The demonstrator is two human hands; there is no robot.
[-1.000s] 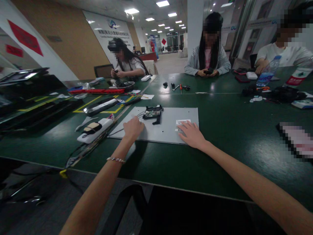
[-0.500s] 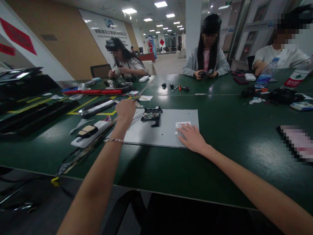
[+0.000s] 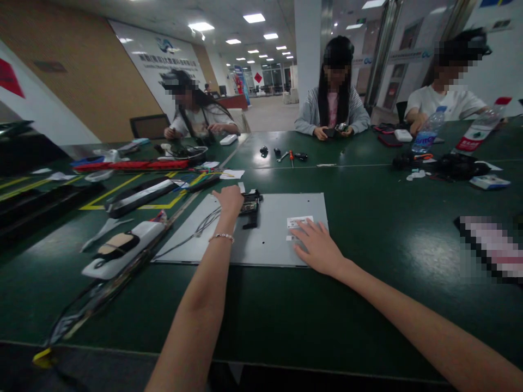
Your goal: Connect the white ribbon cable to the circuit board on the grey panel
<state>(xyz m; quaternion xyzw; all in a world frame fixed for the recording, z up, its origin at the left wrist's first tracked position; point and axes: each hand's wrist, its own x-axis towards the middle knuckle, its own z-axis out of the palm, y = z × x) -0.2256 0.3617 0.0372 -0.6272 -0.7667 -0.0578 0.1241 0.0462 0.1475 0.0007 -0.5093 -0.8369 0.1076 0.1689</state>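
A flat grey metal panel (image 3: 273,251) lies on the green table in front of me. On its upper part sits a black-framed circuit board (image 3: 252,204). Thin grey cables (image 3: 204,223) run across the panel's left side. My left hand (image 3: 229,200) is closed at the board's left side and covers part of it; whatever its fingers grip is hidden. A small whitish piece (image 3: 242,187) shows just beyond the knuckles. My right hand (image 3: 318,246) rests flat on the panel's right side, fingers spread, partly over a white label (image 3: 299,221).
Left of the panel lie a white device with a tan pad (image 3: 125,247), a cable bundle and a black-and-silver bar (image 3: 141,197). An orange screwdriver (image 3: 291,157) and small tools lie farther back. Bottles (image 3: 429,130) and a phone (image 3: 490,245) are to the right. Three people sit opposite.
My left hand has moved right, from beside the board to over its left edge. My right hand stays on the panel. The camera view has shifted.
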